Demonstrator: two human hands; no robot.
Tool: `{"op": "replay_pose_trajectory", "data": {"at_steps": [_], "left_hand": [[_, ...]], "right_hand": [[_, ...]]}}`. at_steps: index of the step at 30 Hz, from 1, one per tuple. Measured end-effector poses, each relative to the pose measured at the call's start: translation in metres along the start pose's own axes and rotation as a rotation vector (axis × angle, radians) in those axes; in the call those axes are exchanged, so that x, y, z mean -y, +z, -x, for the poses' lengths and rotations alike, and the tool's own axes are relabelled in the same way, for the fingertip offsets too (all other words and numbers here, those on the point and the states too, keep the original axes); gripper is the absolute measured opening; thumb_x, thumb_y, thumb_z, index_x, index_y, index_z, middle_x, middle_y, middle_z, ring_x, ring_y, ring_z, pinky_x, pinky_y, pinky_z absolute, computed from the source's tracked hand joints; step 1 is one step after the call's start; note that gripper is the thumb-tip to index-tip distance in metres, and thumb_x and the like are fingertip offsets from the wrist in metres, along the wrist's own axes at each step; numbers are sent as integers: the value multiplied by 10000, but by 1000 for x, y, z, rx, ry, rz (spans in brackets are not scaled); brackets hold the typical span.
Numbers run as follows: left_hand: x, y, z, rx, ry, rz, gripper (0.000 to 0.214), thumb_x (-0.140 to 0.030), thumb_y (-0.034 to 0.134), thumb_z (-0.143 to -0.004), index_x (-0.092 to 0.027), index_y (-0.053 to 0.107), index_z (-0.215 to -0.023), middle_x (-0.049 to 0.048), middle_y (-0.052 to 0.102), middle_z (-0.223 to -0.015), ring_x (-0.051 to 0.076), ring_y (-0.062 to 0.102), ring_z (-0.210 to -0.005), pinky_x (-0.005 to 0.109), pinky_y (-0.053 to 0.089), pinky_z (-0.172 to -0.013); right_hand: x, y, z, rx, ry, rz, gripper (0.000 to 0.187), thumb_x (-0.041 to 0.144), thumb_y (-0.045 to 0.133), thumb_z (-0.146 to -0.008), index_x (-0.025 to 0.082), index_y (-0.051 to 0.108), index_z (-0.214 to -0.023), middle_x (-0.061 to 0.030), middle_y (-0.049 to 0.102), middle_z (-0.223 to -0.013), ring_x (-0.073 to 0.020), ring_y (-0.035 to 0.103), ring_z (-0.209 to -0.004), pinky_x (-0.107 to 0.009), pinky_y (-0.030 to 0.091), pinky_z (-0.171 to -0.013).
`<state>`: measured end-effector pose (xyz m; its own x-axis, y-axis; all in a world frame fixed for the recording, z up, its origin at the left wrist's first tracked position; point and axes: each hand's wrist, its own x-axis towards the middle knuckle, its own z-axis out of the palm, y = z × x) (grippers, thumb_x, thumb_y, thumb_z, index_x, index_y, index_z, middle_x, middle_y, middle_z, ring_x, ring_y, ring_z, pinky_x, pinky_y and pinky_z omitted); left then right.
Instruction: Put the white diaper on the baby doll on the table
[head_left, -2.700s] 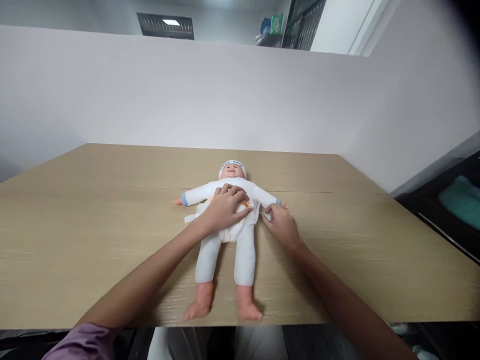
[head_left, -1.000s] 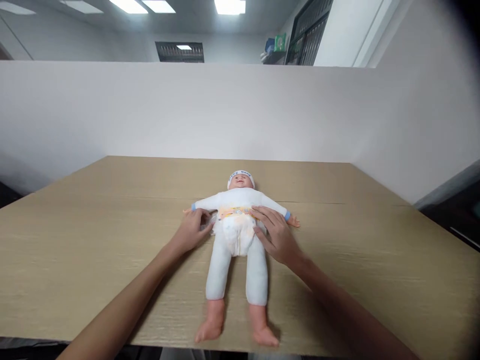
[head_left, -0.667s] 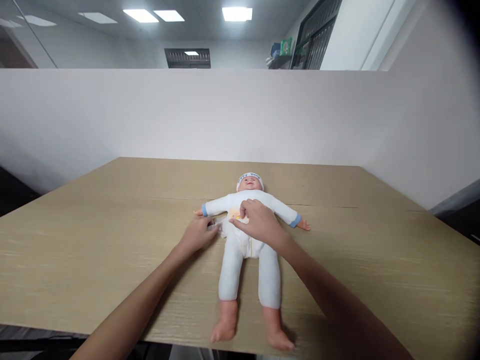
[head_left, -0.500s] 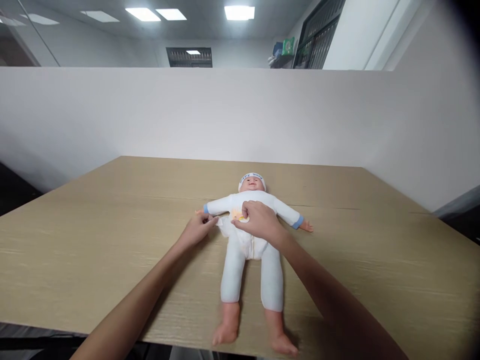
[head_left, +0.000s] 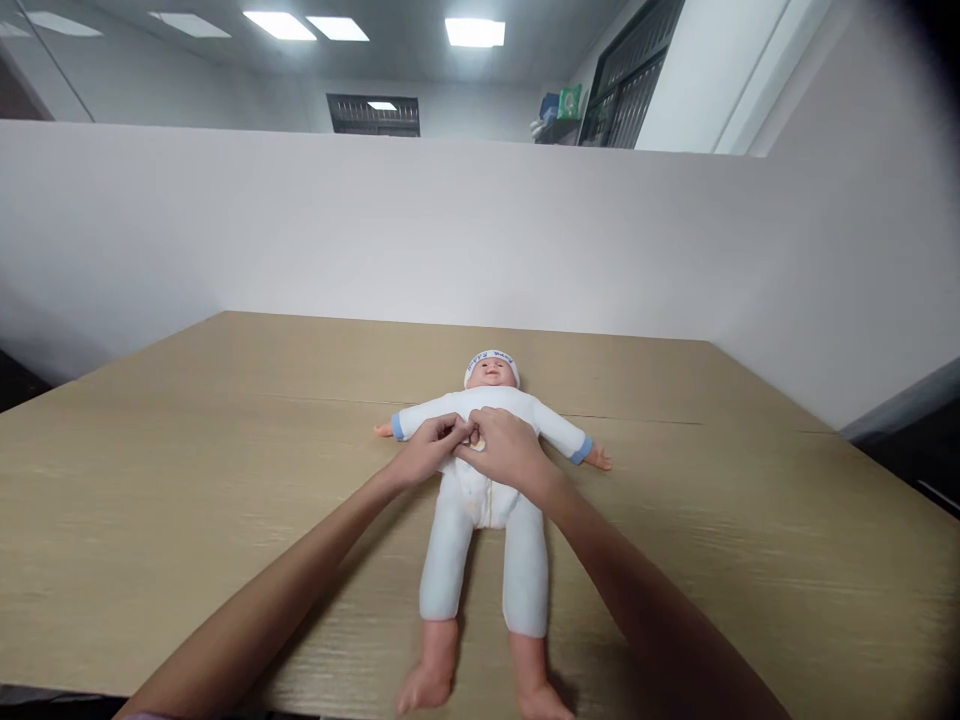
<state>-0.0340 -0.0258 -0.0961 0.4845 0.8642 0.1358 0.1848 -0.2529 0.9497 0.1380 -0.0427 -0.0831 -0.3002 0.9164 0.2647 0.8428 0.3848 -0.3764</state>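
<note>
While both hands meet on the belly, the scene stands thus:

Doll: the doll [head_left: 495, 403] lies on its back on the table [head_left: 187, 470], head at 12 o'clock, feet at 6 o'clock near the front edge, arms out to 9 and 3 o'clock.
Diaper: a white diaper [head_left: 484, 500] sits round the hips, just below the hands.
Left hand: the left hand [head_left: 427, 452] comes in from 7 o'clock, fingertips pinched on the diaper's upper edge and touching the other hand.
Right hand: the right hand [head_left: 504, 450] comes in from 5 o'clock, fingers bent over the same spot. Whether it grips anything, I cannot tell.
Done: the front looks covered, with no flap hanging at either side.
Left: the 9 o'clock side seems not yet pressed flat, and its fastening is hidden.
Change: half a second ago the left hand held a loose flap at the waist's 9 o'clock side, apart from the right. It has since come in to the belly.
</note>
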Motion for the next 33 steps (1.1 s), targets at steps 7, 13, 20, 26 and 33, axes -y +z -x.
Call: {"op": "replay_pose_trajectory", "data": {"at_steps": [7,13,20,26,33], "left_hand": [[41,3,3,-233,55,135,442,-585,597,-953,-255,462,-1214,22,557,-1050,135,512,-760,262,458,-685],[60,8,6,-223,57,44,388,-530,599,-964,-235,490,-1192,-16,496,-874,159,497,-780,272,430,-704],[27,4,19,-404,46,-59,382,-473,701,-911,-238,533,-1160,-41,504,-792,142,466,-672,276,404,-672],[-28,26,87,-233,230,-327,387,-446,386,-1087,-215,625,-890,27,639,-884,202,534,-850,348,411,-833],[-8,57,115,-57,65,-525,331,-451,464,-1061,-213,637,-910,34,668,-882,244,550,-907,371,395,-843]], "right_hand": [[-4,-2,-1,36,17,34,312,336,459,-1044,221,532,-764,-26,670,-847,-175,574,-780,-312,250,-621],[-11,-10,-2,73,69,-148,185,327,571,-942,244,461,-818,46,592,-753,-152,510,-663,-278,284,-607],[0,-23,13,-50,15,-222,147,129,447,-901,248,403,-828,21,556,-800,-175,524,-749,-288,340,-651],[35,-36,104,82,-98,-406,103,171,584,-920,252,522,-936,16,631,-937,-153,601,-794,-276,448,-723],[-2,-7,153,35,56,-379,39,194,620,-953,231,609,-956,5,679,-860,-161,644,-774,-276,471,-728]]}}
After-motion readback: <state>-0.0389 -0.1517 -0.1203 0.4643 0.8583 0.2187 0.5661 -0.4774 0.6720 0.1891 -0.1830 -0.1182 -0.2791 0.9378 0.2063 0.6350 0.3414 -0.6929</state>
